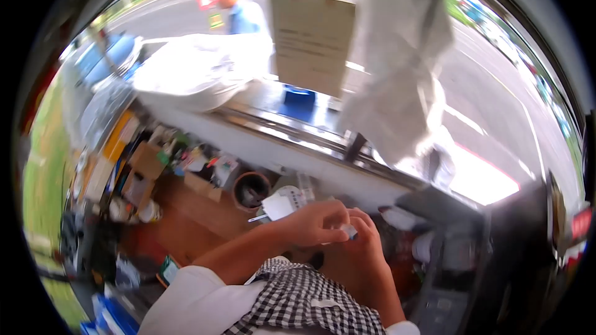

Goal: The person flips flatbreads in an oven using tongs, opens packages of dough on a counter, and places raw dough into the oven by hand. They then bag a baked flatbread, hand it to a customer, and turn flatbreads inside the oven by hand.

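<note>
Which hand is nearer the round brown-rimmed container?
The left hand; the right hand is farther off, on the other side of the small held object from the container.

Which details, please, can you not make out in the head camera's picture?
In the head view:
Small object: identity; too small, partly covered by the left hand and right hand.
Cardboard sheet: writing; blurred.
Round bin: contents; blurred and shadowed.
Checkered apron: remainder; cut off by the bottom edge.
</note>
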A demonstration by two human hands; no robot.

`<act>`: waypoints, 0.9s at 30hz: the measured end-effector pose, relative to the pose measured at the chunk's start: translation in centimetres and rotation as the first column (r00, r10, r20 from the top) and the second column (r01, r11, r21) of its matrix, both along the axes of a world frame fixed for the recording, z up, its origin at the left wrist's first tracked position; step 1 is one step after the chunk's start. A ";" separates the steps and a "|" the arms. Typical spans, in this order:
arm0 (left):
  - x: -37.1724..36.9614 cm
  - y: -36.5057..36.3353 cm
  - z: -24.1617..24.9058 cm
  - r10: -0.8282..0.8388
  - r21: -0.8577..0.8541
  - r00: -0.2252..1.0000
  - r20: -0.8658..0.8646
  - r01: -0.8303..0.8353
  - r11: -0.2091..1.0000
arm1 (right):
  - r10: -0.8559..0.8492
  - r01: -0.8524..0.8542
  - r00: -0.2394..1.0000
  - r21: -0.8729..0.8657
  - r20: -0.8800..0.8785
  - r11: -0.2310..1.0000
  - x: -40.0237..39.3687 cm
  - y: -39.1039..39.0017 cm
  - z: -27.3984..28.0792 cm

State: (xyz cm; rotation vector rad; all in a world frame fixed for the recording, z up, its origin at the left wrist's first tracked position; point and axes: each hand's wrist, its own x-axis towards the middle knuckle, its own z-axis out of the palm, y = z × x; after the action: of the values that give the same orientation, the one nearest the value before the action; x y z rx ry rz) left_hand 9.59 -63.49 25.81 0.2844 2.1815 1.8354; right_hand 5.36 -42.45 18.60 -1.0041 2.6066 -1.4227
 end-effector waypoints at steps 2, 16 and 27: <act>-0.6 0.7 -0.2 -0.044 -0.145 0.974 -0.220 0.012 0.989 | -0.158 0.154 0.975 0.037 0.156 0.987 0.9 2.1 -1.4; -4.3 6.3 -15.1 0.001 0.346 0.783 0.622 -0.275 0.897 | 0.387 0.728 0.462 -0.590 0.798 0.348 7.3 14.3 1.5; -11.8 25.1 -3.0 -0.047 0.574 0.779 0.625 -0.417 0.704 | 0.922 0.572 0.318 -0.821 0.219 -0.002 5.9 28.1 4.3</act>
State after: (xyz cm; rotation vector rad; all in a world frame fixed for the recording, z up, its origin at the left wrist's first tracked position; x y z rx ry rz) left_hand -2.24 -38.40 22.81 -0.3908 1.0530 2.3786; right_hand 11.22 -14.37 22.93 -0.1553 -0.0116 -2.4633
